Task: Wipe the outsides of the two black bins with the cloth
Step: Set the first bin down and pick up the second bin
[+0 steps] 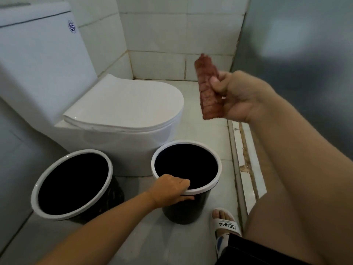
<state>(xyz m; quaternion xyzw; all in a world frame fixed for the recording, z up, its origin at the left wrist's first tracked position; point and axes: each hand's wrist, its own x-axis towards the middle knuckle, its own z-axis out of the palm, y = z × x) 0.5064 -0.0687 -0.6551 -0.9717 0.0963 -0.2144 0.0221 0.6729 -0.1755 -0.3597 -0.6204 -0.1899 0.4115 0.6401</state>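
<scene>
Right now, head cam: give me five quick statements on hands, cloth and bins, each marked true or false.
1. The right hand holds the reddish-brown cloth up in the air, clear of both bins. True.
2. The left hand has its grip on the white rim of the right bin. True.
3. The cloth is pressed against the left bin. False: nothing touches that bin.
4. The toilet lid is raised. False: it is down.
5. Both bins have lids on. False: both are open at the top.
</scene>
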